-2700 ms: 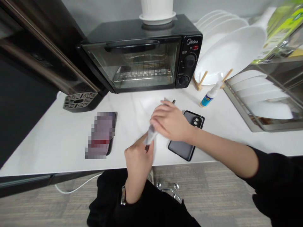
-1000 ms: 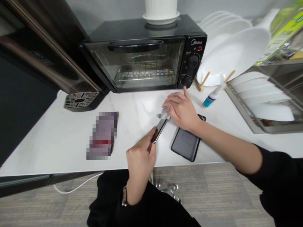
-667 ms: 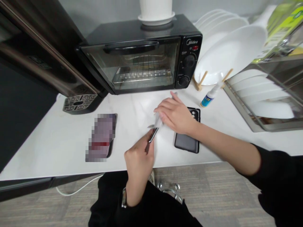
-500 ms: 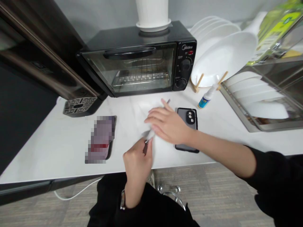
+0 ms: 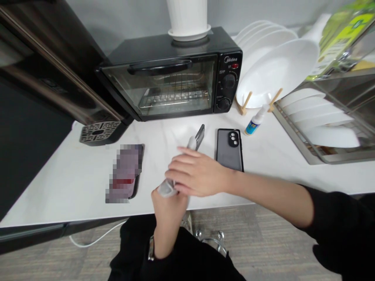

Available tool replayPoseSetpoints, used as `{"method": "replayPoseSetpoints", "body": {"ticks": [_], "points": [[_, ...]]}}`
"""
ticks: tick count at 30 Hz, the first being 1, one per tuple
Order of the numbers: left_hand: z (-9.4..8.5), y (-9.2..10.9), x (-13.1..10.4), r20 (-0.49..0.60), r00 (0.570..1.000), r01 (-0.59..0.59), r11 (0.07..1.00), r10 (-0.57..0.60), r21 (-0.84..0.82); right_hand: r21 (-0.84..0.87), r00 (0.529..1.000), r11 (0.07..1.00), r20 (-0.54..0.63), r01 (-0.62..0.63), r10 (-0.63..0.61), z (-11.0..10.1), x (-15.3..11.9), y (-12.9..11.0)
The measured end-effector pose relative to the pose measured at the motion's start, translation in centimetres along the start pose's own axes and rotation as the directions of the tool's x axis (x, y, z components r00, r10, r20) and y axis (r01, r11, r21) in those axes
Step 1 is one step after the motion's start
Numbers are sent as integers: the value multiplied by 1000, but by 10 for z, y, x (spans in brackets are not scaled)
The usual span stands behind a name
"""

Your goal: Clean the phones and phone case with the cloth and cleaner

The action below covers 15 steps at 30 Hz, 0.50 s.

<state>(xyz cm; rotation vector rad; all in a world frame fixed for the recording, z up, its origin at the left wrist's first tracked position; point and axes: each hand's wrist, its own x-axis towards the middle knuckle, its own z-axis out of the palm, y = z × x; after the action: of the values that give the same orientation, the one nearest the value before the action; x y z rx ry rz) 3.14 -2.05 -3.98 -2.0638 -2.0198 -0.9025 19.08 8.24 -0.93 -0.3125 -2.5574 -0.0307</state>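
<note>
A thin dark device, probably a phone (image 5: 200, 136), is tilted nearly edge-on above the white counter, its upper end showing beyond my hands. My left hand (image 5: 168, 207) is closed around its lower end, which is mostly hidden. Across its middle lies my right hand (image 5: 197, 171), fingers bent over a pale cloth (image 5: 166, 188) that wraps the device. More of the cloth shows above the fingers. To the right, partly under my right forearm, is a black-edged phone case (image 5: 228, 152). Another phone (image 5: 127, 168), its screen pixelated, lies at the left.
A black toaster oven (image 5: 170, 86) stands behind, with a white pot (image 5: 189, 19) on top. At the right are a small spray bottle (image 5: 254, 124), white plates (image 5: 278, 66) in a wooden rack and a metal dish rack (image 5: 316, 158). A drip tray (image 5: 99, 132) sits at the left.
My right hand has slid down and left along the device towards my left hand. The device's upper end and more of the cloth now show.
</note>
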Motion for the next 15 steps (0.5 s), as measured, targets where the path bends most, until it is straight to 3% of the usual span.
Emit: {"method": "replayPoseSetpoints", "body": {"ticks": [2,4,6,8,9,11,13,15], "points": [[1,-1,-1,-3,1000,-4,1000,4,19,10,998,998,15,66,-66,1,1,1],[-1,1,1,16,999,31,999,-31,20,-38,994,993,-11,-109,109,-3,-3,17],[-3,4,3,31,998,62,998,-62,-10,-99,939,934,-65,-344,339,-8,-8,33],[-4,5,3,33,997,72,997,-71,-34,-115,904,897,-93,-426,417,-9,-9,35],[-4,5,3,31,997,65,997,-64,-29,-101,920,915,-91,-390,382,-8,-7,29],[-3,2,1,30,999,24,1000,-23,-10,-44,985,984,-39,-171,169,-3,-1,10],[-1,-1,-1,32,999,-14,1000,14,1,18,999,999,10,46,-46,1,3,-4],[-1,-1,-1,37,999,3,1000,-4,8,21,998,998,19,57,-58,2,2,-1]]}}
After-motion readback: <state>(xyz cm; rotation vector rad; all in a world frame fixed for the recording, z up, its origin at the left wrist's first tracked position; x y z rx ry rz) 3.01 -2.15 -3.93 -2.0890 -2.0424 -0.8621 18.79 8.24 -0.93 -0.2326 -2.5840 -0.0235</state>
